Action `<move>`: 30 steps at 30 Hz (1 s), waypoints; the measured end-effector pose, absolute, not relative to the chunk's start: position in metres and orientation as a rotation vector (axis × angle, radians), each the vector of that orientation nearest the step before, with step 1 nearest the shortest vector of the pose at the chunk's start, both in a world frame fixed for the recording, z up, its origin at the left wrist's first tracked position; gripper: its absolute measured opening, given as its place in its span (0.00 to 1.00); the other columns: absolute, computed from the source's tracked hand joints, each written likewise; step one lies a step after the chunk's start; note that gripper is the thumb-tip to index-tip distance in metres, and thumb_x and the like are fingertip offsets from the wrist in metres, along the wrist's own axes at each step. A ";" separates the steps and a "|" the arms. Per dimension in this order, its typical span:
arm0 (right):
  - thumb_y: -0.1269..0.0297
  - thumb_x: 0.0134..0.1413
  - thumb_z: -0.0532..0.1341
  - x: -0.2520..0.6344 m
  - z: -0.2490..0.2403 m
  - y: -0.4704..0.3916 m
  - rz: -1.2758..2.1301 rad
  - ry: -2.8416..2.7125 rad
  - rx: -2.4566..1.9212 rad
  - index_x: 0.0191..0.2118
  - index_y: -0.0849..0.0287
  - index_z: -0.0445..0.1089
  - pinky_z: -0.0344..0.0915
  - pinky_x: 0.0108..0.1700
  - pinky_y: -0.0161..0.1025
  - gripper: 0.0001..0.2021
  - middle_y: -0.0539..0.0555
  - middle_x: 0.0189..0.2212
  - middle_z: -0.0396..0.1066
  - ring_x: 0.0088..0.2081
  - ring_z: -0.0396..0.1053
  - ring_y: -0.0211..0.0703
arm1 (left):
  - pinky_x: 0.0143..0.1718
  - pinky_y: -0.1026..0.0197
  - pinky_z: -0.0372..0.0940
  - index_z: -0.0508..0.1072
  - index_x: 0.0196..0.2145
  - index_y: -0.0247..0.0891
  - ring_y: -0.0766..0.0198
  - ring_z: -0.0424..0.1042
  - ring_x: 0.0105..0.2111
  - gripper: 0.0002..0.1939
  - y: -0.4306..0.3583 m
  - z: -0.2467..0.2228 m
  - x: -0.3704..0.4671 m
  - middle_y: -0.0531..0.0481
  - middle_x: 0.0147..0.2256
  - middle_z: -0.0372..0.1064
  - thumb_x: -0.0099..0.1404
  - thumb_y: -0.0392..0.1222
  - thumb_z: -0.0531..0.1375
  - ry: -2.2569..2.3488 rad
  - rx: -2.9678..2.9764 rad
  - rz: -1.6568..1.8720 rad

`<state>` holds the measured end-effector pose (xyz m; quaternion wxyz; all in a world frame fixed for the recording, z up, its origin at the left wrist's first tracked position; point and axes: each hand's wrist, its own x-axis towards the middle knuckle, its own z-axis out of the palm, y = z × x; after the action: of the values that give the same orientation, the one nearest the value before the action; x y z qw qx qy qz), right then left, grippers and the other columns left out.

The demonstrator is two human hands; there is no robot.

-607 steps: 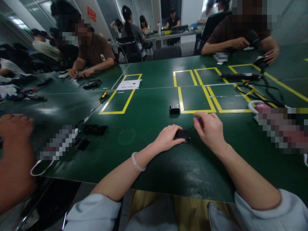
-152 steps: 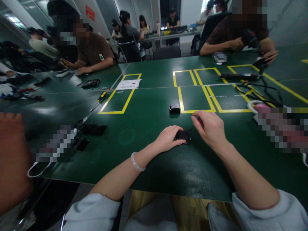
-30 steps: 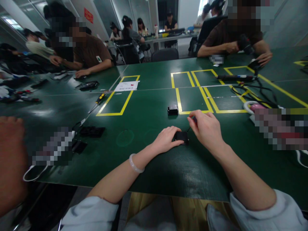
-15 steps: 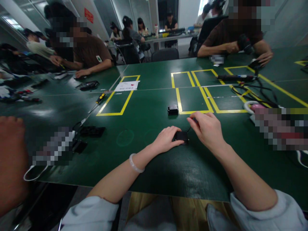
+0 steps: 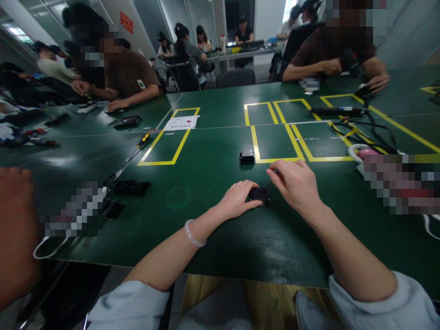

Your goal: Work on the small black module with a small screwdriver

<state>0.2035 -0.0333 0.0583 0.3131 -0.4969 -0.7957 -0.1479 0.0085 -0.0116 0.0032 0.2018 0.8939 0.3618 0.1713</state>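
Thumb and fingers of my left hand (image 5: 236, 200) grip the left side of a small black box (image 5: 260, 195) lying on the green table (image 5: 213, 243). My right hand (image 5: 296, 183) is raised just right of the box, its fingers pinched around a thin dark rod (image 5: 269, 185) that slants down to the box's upper right corner. Most of the rod is hidden by the fingers. Beyond my hands, a second small black block (image 5: 246, 157) with a shiny top rests beside the yellow tape.
A yellow-black screwdriver (image 5: 142, 141) and black parts (image 5: 131, 188) lie at the left. Black cables (image 5: 381, 133) and a power tool (image 5: 338, 111) are at the right. Another person's arm (image 5: 19, 233) reaches in at the left edge. Two people in brown sit opposite.
My right hand has shifted very slightly with the rod. My left hand and the black box look the same.
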 end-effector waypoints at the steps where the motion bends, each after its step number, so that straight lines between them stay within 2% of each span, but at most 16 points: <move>1: 0.61 0.63 0.52 0.203 0.058 -0.034 -0.398 -2.104 -1.310 0.34 0.58 0.66 0.53 0.37 0.38 0.10 0.51 0.27 0.71 0.30 0.67 0.40 | 0.47 0.53 0.62 0.64 0.48 0.39 0.55 0.67 0.45 0.20 -0.012 0.003 0.008 0.46 0.45 0.67 0.64 0.54 0.59 1.012 2.495 0.480; 9: 0.65 0.62 0.51 0.201 0.057 -0.034 -0.415 -2.075 -1.348 0.41 0.61 0.65 0.55 0.39 0.38 0.08 0.53 0.30 0.72 0.32 0.68 0.41 | 0.47 0.53 0.62 0.64 0.48 0.39 0.55 0.67 0.45 0.20 -0.011 0.002 0.008 0.46 0.44 0.67 0.64 0.54 0.59 0.998 2.499 0.491; 13: 0.64 0.63 0.51 0.202 0.057 -0.034 -0.401 -2.080 -1.341 0.38 0.60 0.65 0.55 0.39 0.38 0.08 0.52 0.29 0.72 0.32 0.68 0.41 | 0.47 0.53 0.62 0.64 0.48 0.39 0.55 0.67 0.45 0.21 -0.010 0.001 0.008 0.46 0.45 0.67 0.64 0.54 0.59 1.002 2.503 0.490; 18: 0.60 0.64 0.51 0.203 0.057 -0.034 -0.394 -2.067 -1.344 0.33 0.58 0.65 0.55 0.37 0.38 0.11 0.50 0.24 0.70 0.26 0.65 0.39 | 0.46 0.53 0.63 0.64 0.48 0.39 0.55 0.67 0.44 0.20 -0.011 0.001 0.008 0.46 0.44 0.67 0.64 0.54 0.59 1.006 2.516 0.494; 26: 0.65 0.63 0.50 0.202 0.058 -0.034 -0.376 -2.089 -1.324 0.38 0.60 0.66 0.55 0.38 0.38 0.09 0.52 0.29 0.73 0.31 0.69 0.40 | 0.46 0.53 0.63 0.64 0.48 0.39 0.54 0.67 0.45 0.20 -0.011 0.002 0.009 0.46 0.45 0.67 0.64 0.54 0.59 1.006 2.514 0.478; 30: 0.63 0.64 0.50 0.202 0.059 -0.035 -0.371 -2.100 -1.318 0.36 0.59 0.66 0.55 0.38 0.38 0.10 0.52 0.28 0.72 0.31 0.69 0.40 | 0.46 0.53 0.63 0.64 0.48 0.39 0.55 0.67 0.45 0.20 -0.011 0.002 0.009 0.46 0.45 0.67 0.64 0.54 0.59 1.013 2.512 0.484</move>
<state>0.2022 -0.0348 0.0594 0.3122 -0.4995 -0.7958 -0.1404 0.0086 -0.0107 0.0021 0.1938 0.8957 0.3610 0.1726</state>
